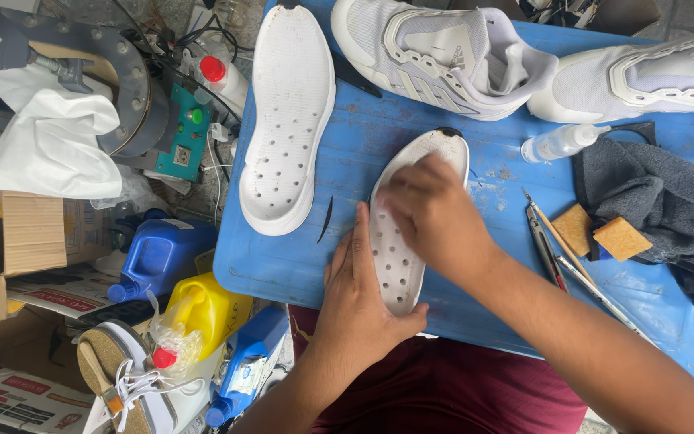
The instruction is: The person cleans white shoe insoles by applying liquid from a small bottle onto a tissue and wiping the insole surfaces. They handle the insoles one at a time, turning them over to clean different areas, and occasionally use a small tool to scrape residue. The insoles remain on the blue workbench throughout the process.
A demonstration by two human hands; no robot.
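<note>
A white perforated insole [399, 269] lies on a blue work board [283, 265] over my lap. My left hand [359, 293] grips its near end, thumb hooked around the edge and fingers flat along its left side. My right hand [435, 213] rests on the insole's middle with bent fingers, slightly blurred. Whether anything is under its palm is hidden. A second white insole [287, 120] lies apart to the left on the board.
Two white sneakers [443, 52] [652, 76] sit at the board's far edge. To the right are a small squeeze bottle [560, 143], a dark cloth [660, 201], two tan sponge blocks [622, 238] and thin tools [552, 249]. Blue [158, 257] and yellow jugs [202, 309] stand on the left.
</note>
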